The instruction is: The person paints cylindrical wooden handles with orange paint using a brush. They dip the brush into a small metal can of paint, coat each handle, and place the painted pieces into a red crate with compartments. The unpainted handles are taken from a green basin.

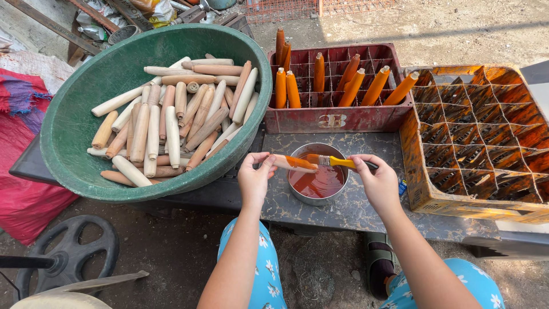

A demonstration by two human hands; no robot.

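A big green basin (74, 131) of bare wooden handles sits at the left of the bench (354, 209); a red crate (337, 117) behind holds coated orange ones upright. Over the round tin of stain (318, 182), the left hand (255, 178) is clenched on a wooden handle (293, 163), its long axis level, free end pointing right. The right hand (378, 182) grasps a paintbrush (337, 162), bristles on that end. Coating is underway; covering the rest likely calls for turning the handle.

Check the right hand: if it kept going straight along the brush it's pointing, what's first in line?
Likely the wooden handle held by the left hand: the right hand points its brush leftward over the tin, bristles already at its orange-coated end.
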